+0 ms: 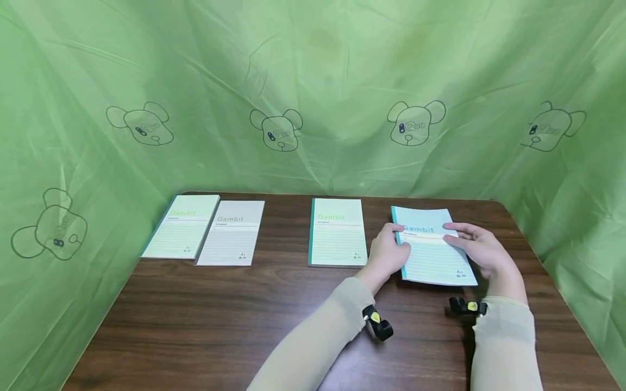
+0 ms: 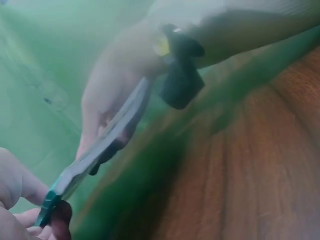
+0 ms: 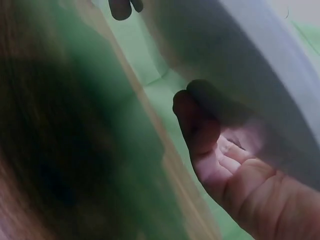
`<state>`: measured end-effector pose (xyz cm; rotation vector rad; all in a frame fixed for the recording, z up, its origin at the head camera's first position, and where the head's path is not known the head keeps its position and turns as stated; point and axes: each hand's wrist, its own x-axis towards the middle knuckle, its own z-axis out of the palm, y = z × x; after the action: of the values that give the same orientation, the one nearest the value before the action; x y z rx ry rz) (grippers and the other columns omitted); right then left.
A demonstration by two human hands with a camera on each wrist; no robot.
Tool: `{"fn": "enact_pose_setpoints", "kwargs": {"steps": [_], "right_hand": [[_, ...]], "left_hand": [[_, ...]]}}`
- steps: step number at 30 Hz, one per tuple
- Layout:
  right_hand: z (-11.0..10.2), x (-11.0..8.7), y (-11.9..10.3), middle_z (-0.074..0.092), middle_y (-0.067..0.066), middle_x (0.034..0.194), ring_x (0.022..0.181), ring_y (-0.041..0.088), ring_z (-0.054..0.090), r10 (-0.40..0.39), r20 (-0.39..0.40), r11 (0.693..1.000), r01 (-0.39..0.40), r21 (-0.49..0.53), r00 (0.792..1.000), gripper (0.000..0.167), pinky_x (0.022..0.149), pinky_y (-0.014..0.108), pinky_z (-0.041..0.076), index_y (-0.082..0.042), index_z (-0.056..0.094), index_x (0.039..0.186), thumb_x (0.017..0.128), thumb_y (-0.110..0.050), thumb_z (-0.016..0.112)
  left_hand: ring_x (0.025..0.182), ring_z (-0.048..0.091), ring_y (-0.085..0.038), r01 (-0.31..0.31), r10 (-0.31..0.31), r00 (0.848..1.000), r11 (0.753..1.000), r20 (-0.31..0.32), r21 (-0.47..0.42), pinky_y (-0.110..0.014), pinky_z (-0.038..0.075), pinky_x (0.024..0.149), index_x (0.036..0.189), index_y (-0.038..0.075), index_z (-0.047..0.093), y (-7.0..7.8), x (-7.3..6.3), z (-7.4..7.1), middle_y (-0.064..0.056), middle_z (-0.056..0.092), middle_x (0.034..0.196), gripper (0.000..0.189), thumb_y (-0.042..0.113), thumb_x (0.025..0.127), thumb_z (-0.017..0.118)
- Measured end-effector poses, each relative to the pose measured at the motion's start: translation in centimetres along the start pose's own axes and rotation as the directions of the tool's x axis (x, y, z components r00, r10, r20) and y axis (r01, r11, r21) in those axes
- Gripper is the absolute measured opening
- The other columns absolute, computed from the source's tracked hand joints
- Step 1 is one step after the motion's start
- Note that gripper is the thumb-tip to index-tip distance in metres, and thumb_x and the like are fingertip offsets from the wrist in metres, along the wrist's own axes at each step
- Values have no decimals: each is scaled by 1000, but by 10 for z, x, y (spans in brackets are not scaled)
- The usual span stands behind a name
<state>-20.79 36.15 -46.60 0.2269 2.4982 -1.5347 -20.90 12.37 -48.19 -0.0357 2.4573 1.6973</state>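
A green curtain (image 1: 332, 65) backs and flanks my brown table (image 1: 220, 326). On the table lie a far-left notebook (image 1: 183, 228), a grey notebook (image 1: 230, 239) just beside it, and a middle notebook (image 1: 337, 239). The blue notebook (image 1: 430, 258), toward the table's right, is raised clear of it: my left hand (image 1: 388, 254) grips the spine edge, my right hand (image 1: 481, 251) the opposite edge. I judge the step to be positioning it; setting it down would call for both edges kept level.

This looks like a makeshift booth, with green cartoon-printed sheeting (image 1: 332, 65) hung around a wood-grain table (image 1: 195, 326).
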Motion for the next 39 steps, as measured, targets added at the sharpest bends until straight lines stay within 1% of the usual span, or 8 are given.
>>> {"fn": "enact_pose_setpoints", "kwargs": {"steps": [3, 7, 11, 17, 26, 30, 35, 39], "right_hand": [[2, -1, -8, 65, 2, 130, 95, 4, 70, -34, 23, 999, 33, 35, 999, 66, 80, 27, 60, -2, 50, 160, 107, -31, 74], [7, -7, -28, 68, -5, 128, 98, 8, 72, -99, 67, 990, 91, 112, 993, 63, 81, 30, 62, -4, 48, 162, 108, -27, 72], [18, -11, -48, 70, -10, 124, 98, 10, 74, -158, 96, 970, 136, 203, 983, 61, 79, 31, 63, -4, 48, 160, 108, -22, 73], [45, -11, -67, 71, -2, 125, 97, 11, 74, -243, 78, 923, 206, 325, 967, 57, 78, 28, 63, -1, 53, 157, 106, -15, 74], [86, -4, -85, 59, 26, 145, 110, 10, 70, -313, 123, 928, 276, 251, 942, 57, 92, 25, 59, 1, 51, 158, 107, -13, 73], [102, 1, -88, 60, 27, 144, 112, 12, 70, -329, 129, 923, 290, 252, 935, 56, 93, 23, 58, 0, 54, 156, 105, -12, 74], [121, 7, -84, 60, 27, 143, 116, 13, 68, -323, 104, 903, 273, 331, 941, 56, 97, 23, 55, 2, 54, 155, 104, -9, 74], [130, 11, -81, 62, 26, 141, 115, 11, 66, -321, 58, 896, 283, 342, 945, 55, 99, 21, 53, 2, 56, 154, 104, -8, 74]], "left_hand": [[80, 57, -10, 5, -4, 1000, 999, 14, -53, -30, 50, 75, 136, 20, 67, 2, -3, -13, 6, 65, 103, 41, 6, 98, 67], [69, 51, -13, 9, -6, 1000, 987, 22, -161, -31, 46, 65, 138, 19, 66, 6, -6, -35, 4, 62, 107, 44, 0, 98, 65], [68, 51, -12, -10, 11, 1000, 978, 5, -207, -30, 45, 62, 138, 18, 66, 8, -7, -59, 0, 65, 119, 46, -2, 97, 63], [64, 49, -11, -51, 55, 998, 972, 10, -231, -26, 44, 56, 143, 16, 64, 0, -6, -94, -5, 64, 137, 47, -1, 99, 65], [68, 53, -13, -101, 94, 995, 959, -37, -266, -29, 51, 66, 140, 10, 66, -20, -2, -144, -9, 71, 120, 43, -1, 99, 70], [66, 48, -12, -114, 99, 993, 955, -69, -273, -29, 49, 66, 141, 8, 65, -27, 1, -162, -12, 70, 123, 43, -2, 100, 69], [74, 58, -15, -121, 95, 989, 956, -110, -266, -30, 53, 69, 144, 7, 64, -32, 7, -179, -13, 71, 125, 43, -1, 102, 69], [74, 54, -15, -128, 114, 991, 966, -74, -223, -30, 50, 73, 143, 11, 64, -37, 13, -191, -9, 69, 122, 41, 4, 104, 70]]}}
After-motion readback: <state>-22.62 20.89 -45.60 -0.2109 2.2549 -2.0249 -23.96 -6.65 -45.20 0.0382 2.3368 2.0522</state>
